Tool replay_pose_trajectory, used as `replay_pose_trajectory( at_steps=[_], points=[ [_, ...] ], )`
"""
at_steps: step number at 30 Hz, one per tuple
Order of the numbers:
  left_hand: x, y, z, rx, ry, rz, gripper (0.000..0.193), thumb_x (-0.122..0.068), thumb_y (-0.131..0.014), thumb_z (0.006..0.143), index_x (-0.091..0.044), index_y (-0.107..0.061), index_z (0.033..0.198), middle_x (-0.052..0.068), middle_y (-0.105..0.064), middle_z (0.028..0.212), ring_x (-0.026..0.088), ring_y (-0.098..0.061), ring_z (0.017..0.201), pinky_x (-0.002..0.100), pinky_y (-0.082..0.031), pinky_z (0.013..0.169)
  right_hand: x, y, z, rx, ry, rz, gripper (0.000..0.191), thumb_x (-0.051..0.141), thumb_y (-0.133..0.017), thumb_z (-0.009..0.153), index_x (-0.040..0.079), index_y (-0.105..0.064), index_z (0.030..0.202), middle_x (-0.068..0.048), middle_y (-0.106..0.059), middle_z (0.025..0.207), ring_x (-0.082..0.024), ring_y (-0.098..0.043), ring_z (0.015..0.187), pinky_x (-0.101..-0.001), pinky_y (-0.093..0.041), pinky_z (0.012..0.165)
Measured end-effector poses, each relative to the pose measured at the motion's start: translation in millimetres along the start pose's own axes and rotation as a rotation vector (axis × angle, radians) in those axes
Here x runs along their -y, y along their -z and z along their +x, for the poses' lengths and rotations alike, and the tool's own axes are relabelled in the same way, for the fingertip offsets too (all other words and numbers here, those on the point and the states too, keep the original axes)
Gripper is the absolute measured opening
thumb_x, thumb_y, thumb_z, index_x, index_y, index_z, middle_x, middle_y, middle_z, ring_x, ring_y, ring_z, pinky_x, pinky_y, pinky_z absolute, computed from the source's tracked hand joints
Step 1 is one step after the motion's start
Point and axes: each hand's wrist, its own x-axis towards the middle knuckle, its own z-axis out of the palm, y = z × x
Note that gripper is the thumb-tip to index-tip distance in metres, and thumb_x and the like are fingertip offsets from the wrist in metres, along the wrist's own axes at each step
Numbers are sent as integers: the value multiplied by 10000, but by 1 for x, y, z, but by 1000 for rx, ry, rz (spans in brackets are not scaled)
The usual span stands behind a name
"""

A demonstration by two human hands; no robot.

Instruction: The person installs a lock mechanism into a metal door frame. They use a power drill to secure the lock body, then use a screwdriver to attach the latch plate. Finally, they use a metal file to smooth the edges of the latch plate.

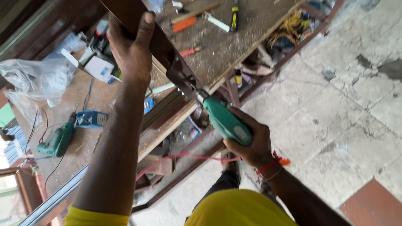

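Over the cluttered wooden bench (260, 14), a brown metal profile (154, 39) being gripped by the left hand (131, 48), a green power drill (224, 120) being clenched in the right hand (250, 142), its bit being pressed against the profile's end, a second green drill (58, 140) lying on the bench.

Person in a bright yellow short-sleeved shirt, sleeve hem ending near the upper left arm, forearms bare. Red thread band tied round the wrist of the right hand (252, 145), with a small orange tuft or knot sticking out at its side. Left hand (131, 48) bare, no ring or band visible. Dark trousers show below the shirt; footwear too blurred to tell.
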Motion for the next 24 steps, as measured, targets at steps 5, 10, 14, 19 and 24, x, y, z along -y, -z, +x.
replay_pose_trajectory(
  at_steps=[5, 10, 14, 19, 24],
  points=[
    [7, 8, -2, 31, -65, 46, 439, -217, -791, 1063, -20, -550, 1372, 120, -709, 1234, 231, -668, 1138, 389, -577, 995, -26, 10, -10, 42, -56, 65, 735, 147, -794, 751, 6, -585, 1441, -153, -723, 1290, -171, -674, 1137, -324, -540, 994],
    [-5, 28, -101, -291, 32, 315, 488, -220, -735, 1023, -17, -504, 1402, 137, -733, 1189, 235, -731, 1095, 384, -603, 910, -30, 37, -45, 71, -10, 292, 776, 105, -756, 728, -62, -543, 1456, -170, -664, 1358, -211, -644, 1219, -358, -509, 1068],
    [-35, 35, -234, 266, 332, 312, 564, -241, -959, 609, -86, -687, 1077, 59, -753, 928, 194, -731, 815, 360, -588, 740, -11, 45, -45, 162, 24, 345, 837, 106, -702, 700, -83, -541, 1500, -176, -657, 1389, -230, -651, 1209, -353, -501, 1090],
    [-81, 30, -301, 270, 491, -247, 828, -383, -777, 911, -52, -436, 1590, 157, -608, 1468, 259, -595, 1320, 424, -471, 1137, 62, 4, -15, 474, -203, 554, 925, 88, -700, 777, 52, -309, 1614, -266, -618, 1299, -279, -669, 1118, -385, -519, 989],
    [-108, 68, -303, 80, 183, 341, 877, -434, -842, 787, -60, -459, 1482, 204, -613, 1398, 370, -611, 1297, 490, -481, 1125, 92, -74, 18, 836, -96, 1003, 836, 158, -739, 830, 14, -343, 1552, -317, -600, 1356, -411, -631, 1253, -514, -466, 1150]
  ],
)
